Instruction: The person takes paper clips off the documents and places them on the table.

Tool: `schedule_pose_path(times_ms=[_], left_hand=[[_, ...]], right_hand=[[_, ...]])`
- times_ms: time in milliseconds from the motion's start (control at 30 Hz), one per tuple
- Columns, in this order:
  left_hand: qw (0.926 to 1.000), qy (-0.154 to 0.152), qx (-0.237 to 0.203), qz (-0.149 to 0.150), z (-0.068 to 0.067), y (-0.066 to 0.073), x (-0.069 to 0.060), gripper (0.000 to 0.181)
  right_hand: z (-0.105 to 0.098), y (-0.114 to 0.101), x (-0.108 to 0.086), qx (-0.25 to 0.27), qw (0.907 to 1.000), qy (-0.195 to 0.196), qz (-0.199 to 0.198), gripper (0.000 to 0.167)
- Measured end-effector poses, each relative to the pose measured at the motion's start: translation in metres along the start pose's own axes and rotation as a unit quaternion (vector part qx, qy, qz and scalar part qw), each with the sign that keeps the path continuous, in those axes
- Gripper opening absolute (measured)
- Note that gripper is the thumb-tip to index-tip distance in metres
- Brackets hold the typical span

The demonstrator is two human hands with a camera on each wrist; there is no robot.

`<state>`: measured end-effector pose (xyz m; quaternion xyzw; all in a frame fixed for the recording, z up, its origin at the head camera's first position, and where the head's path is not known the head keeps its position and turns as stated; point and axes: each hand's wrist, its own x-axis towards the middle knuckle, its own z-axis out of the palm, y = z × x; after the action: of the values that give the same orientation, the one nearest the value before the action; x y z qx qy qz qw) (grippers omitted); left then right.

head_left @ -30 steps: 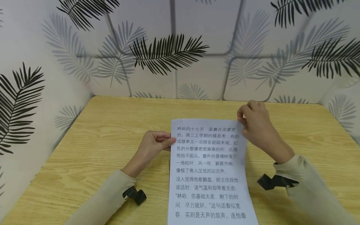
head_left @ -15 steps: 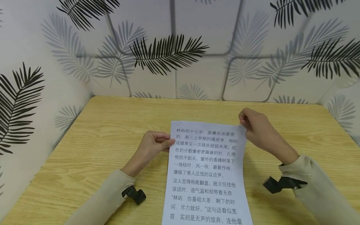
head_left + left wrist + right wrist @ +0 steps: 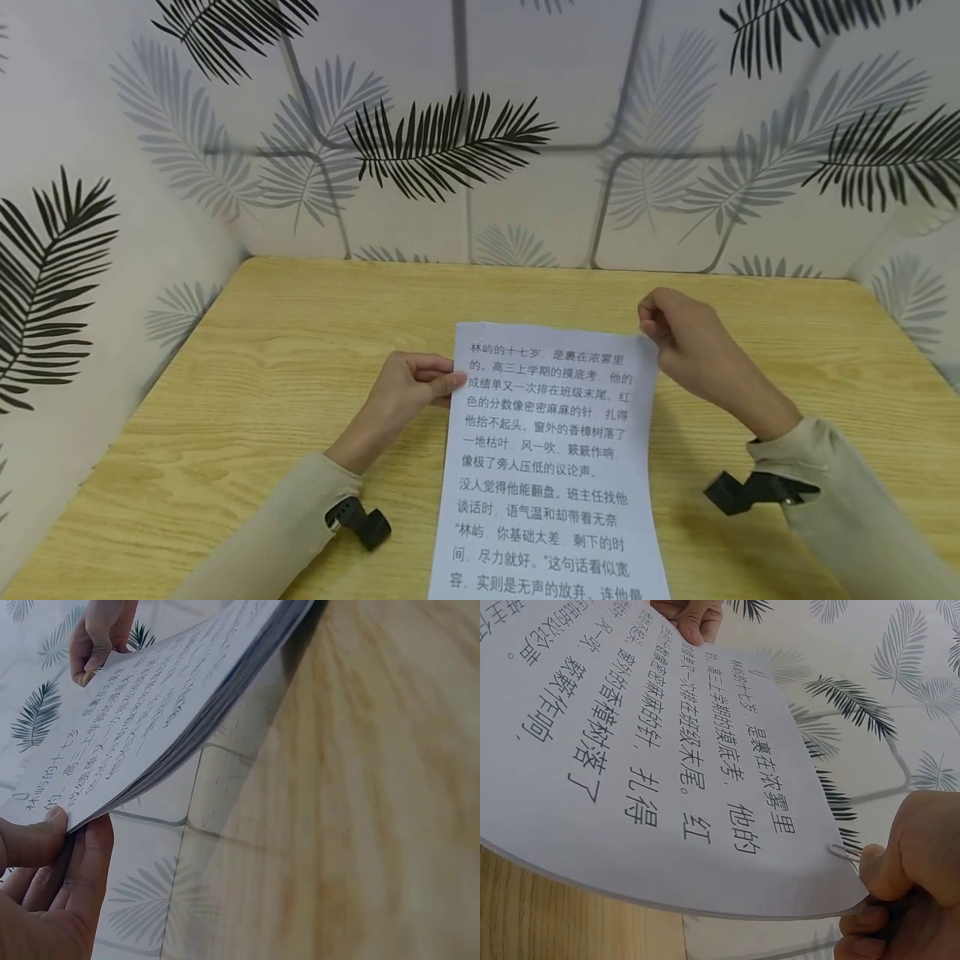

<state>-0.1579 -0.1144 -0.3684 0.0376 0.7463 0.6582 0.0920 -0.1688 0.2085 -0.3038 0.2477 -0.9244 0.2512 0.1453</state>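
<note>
A stack of printed paper, several sheets thick, is tilted up off the table towards its top edge. My left hand pinches its upper left edge, thumb on top and fingers below. At the upper right corner my right hand has curled fingers. There the right wrist view shows a metal paper clip over the top edge, its outer end pinched at the right thumb, and the paper's corner against the fingers. Another paper clip sits near the upper left corner.
A wood-grain table lies beneath the stack. White walls with a leaf pattern stand behind and at both sides. A small black camera is strapped to each sleeve.
My right hand has moved slightly down and towards me at the upper right corner, its fingers more curled. The stack's lower end has swung a little left. My left hand stays nearly still.
</note>
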Motion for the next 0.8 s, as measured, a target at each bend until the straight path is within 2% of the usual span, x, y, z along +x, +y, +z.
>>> schedule_pose_path(times_ms=[267, 533, 800], left_hand=[[0.9992, 0.006, -0.035, -0.017, 0.0018, -0.0043, 0.0009, 0.019], [0.9984, 0.012, -0.047, -0.03, 0.0039, 0.0004, -0.0001, 0.018], [0.9982, 0.012, -0.054, -0.023, 0.0041, 0.0019, -0.0007, 0.02]], right_hand=[[0.0022, 0.0008, -0.0004, 0.014, 0.9994, 0.031, 0.008, 0.022], [0.0016, 0.0005, -0.0014, 0.023, 0.9978, 0.059, 0.018, 0.016], [0.001, -0.0005, -0.0016, 0.033, 0.997, 0.066, 0.025, 0.013]])
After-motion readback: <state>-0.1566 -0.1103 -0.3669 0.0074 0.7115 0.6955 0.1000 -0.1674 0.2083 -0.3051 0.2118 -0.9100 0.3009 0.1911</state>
